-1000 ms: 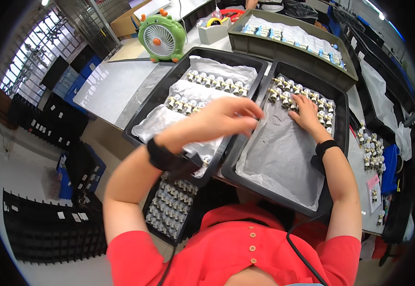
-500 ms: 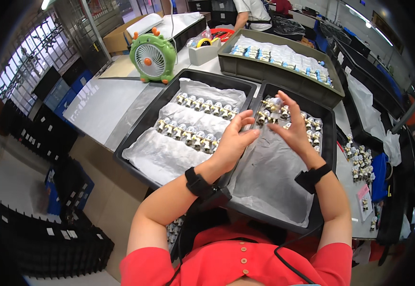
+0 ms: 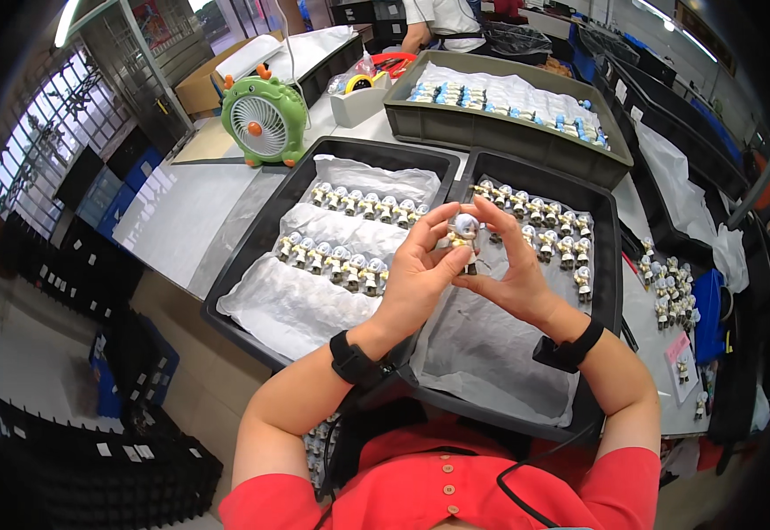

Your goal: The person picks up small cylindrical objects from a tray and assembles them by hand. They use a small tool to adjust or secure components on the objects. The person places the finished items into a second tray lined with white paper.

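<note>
- The small figurine (image 3: 465, 231) is now up between your two hands, roughly upright with its head toward the top, above the gap between the two black trays.
- Half a second ago your right hand (image 3: 523, 281) was over the right tray (image 3: 611, 238) and your left hand (image 3: 413, 281) was empty beside it; now both meet around the figurine. For the work in hand, that seems to put this piece within both hands' control, clear of the lining paper (image 3: 504, 358).
- You grip it from both sides: your left thumb lies across its front, your right fingers arch by its head and your right thumb comes in underneath. How firmly each presses, you cannot tell.
- Your elbows bend outward, and your forearms slant inward from below, with wrists raised over the trays.
- Beyond your hands, more figurines (image 3: 539, 212) stay in the right tray, and rows lie in the left tray (image 3: 233, 281).
</note>
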{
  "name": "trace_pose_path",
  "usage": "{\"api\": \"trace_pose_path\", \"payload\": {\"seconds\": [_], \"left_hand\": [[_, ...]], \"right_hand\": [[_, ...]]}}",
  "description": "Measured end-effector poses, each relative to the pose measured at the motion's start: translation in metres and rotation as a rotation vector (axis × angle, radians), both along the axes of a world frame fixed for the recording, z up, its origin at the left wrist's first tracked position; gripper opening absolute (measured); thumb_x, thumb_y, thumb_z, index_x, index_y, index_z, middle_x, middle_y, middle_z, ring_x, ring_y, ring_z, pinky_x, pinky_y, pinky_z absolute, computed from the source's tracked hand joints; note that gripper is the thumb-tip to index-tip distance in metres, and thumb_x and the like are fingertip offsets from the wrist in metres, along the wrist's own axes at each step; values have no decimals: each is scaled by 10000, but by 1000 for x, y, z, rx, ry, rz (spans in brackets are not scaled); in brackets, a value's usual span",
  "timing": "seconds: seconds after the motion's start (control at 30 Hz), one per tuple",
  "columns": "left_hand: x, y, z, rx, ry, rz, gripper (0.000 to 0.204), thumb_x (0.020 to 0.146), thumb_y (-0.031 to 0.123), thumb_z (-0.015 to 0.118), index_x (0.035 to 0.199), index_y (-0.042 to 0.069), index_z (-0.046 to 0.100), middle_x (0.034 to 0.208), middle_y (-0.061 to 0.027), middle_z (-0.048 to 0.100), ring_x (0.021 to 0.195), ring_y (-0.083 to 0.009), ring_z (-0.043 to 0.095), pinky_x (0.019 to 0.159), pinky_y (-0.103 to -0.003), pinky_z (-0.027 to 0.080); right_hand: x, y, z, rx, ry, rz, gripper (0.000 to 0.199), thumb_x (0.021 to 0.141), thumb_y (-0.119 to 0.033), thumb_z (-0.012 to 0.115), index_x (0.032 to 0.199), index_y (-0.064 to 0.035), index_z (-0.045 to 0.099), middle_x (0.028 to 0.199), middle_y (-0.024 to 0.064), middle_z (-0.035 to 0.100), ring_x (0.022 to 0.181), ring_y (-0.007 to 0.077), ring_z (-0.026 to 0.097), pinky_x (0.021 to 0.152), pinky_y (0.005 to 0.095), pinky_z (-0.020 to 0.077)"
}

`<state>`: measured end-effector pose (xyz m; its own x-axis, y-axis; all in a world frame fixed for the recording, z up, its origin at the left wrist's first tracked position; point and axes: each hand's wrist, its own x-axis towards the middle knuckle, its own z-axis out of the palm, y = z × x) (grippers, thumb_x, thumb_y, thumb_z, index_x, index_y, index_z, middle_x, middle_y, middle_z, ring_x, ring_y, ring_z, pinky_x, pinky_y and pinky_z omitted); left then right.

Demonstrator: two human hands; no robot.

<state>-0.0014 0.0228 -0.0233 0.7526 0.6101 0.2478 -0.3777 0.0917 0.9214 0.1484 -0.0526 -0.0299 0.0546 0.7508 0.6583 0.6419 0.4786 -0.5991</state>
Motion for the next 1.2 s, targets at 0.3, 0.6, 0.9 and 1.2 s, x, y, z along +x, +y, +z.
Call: {"api": "trace_pose_path", "payload": {"seconds": [0.3, 0.6, 0.9, 1.2], "left_hand": [[2, 2, 2, -203, -55, -133, 453, 965, 174, 431, 1382, 60, 297, 1246, -143, 493, 1032, -282, 594, 799, -346, 533], [3, 4, -1, -252, -62, -156, 438, 971, 188, 415, 1378, 67, 307, 1273, -150, 472, 1032, -293, 594, 789, -347, 541], [3, 5, -3, -277, -71, -165, 453, 963, 204, 439, 1366, 63, 284, 1249, -165, 478, 1028, -292, 595, 769, -334, 544], [3, 6, -6, -350, -124, -218, 393, 964, 209, 438, 1310, 68, 316, 1215, -163, 493, 1032, -285, 588, 795, -346, 533]], "right_hand": [[4, -2, 6, -3, 30, -1, 960, 591, -172, 840, 1387, -111, 307, 1233, 83, 515, 1131, 255, 479, 971, 374, 388], [7, -3, 4, -82, 74, 2, 952, 621, -244, 828, 1401, -140, 291, 1230, 78, 515, 1119, 250, 502, 946, 382, 405], [6, -3, 4, -73, 70, 6, 944, 624, -211, 822, 1399, -136, 289, 1229, 71, 521, 1124, 234, 502, 925, 391, 408], [4, -4, 5, -22, 53, 2, 957, 606, -169, 823, 1398, -128, 287, 1222, 77, 523, 1101, 238, 510, 912, 389, 416]]}}
